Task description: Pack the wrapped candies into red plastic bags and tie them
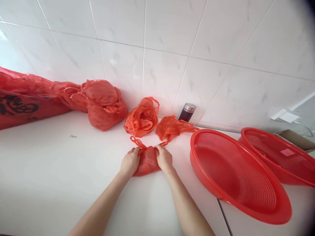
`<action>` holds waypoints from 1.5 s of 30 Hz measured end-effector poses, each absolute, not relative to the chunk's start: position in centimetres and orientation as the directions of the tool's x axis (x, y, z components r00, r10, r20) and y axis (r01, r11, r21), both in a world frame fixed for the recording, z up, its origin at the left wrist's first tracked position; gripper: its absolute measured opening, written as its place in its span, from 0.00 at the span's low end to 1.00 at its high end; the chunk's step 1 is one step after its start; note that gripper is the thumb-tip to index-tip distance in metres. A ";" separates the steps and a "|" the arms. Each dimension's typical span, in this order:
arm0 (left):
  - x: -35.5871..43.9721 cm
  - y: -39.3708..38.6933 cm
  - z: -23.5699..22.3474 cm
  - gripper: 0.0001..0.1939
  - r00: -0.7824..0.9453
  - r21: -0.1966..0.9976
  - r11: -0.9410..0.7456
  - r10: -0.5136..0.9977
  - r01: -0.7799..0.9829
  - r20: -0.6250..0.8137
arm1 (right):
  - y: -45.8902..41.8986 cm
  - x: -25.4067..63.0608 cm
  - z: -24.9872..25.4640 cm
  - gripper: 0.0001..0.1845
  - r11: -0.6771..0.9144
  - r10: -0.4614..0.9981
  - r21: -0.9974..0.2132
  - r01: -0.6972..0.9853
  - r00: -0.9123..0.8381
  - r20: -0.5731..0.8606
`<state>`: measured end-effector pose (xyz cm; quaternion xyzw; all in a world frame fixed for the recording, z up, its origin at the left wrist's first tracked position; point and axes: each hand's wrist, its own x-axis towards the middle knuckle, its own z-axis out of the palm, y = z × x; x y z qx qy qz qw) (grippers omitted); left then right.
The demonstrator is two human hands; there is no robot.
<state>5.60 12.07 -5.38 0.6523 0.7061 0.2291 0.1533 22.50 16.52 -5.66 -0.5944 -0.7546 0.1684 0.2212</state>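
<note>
A filled red plastic bag [148, 163] rests on the white table in front of me, its two handles stretched out at the top. My left hand [131, 160] grips the bag's upper left side, fingers closed on the plastic. On the upper right side my right hand [164, 158] is closed on it as well. What is inside the bag cannot be made out. Just beyond it lie a loosely opened red plastic bag [142, 118] and a crumpled red plastic bag [169, 127].
Against the tiled wall stands a dark flask [187, 112] with a silver lid. Two red colanders, a near colander [216, 170] and a far colander [278, 154], sit at right. Full red bags [103, 105] line the left back, beside a large red sack [24, 108] with black writing.
</note>
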 end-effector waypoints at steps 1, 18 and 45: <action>5.6 11.5 -5.4 0.14 -0.094 0.520 0.044 0.993 0.853 0.069 | 16.0 22.7 -5.5 0.15 0.241 0.970 -0.522 0.818 -0.211 0.118; 6.8 8.8 -5.0 0.17 -0.068 0.600 0.037 0.997 0.799 0.030 | 11.6 23.9 -5.6 0.05 0.257 0.965 -0.529 0.809 -0.242 0.100; 7.9 5.9 -3.3 0.20 0.052 0.839 -0.142 0.989 0.525 0.135 | 12.4 26.5 -4.8 0.21 0.108 0.963 -0.960 0.258 -0.269 0.036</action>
